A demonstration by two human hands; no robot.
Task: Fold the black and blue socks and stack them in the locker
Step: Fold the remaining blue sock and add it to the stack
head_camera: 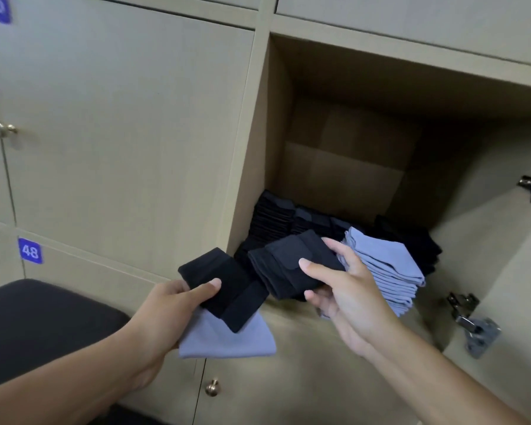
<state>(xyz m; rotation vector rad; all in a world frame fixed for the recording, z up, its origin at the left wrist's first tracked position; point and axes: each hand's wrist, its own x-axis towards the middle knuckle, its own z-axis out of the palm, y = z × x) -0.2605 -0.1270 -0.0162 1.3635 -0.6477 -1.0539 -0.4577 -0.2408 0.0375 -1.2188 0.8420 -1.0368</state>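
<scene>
A person's left hand [166,305] pinches a folded black sock [224,286] lying atop a folded blue sock [227,340], just outside the open locker [350,167] at its 7 o'clock corner. The right hand [341,289] grips a folded black sock bundle [292,262] over the locker's front edge. Inside, a blue sock stack [383,265] sits at 5 o'clock beside black sock stacks [276,216]; the space above them lies open. At 9 o'clock, a blue label [30,250] reads "48".

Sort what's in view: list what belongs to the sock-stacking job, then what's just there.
Job:
- left hand holding black sock and blue sock
- right hand holding folded black sock
- blue stack
- black stacks
- open locker

Just there:
- door knob
- number label 48
- hinge
</scene>
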